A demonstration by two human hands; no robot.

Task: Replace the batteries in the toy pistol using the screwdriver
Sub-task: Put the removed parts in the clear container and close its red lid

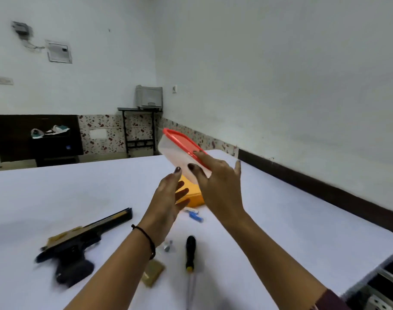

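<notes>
Our right hand (215, 175) grips a tilted red-lidded container (182, 151) above the table (57, 189); our left hand (168, 198) hovers, fingers spread wide, empty. Toy pistol (79, 242) left of screwdriver (190, 253); blue batteries (195, 216) beyond it.

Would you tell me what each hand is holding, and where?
The right hand grips the red-lidded container by its near end, tilted. The left hand holds nothing.
</notes>
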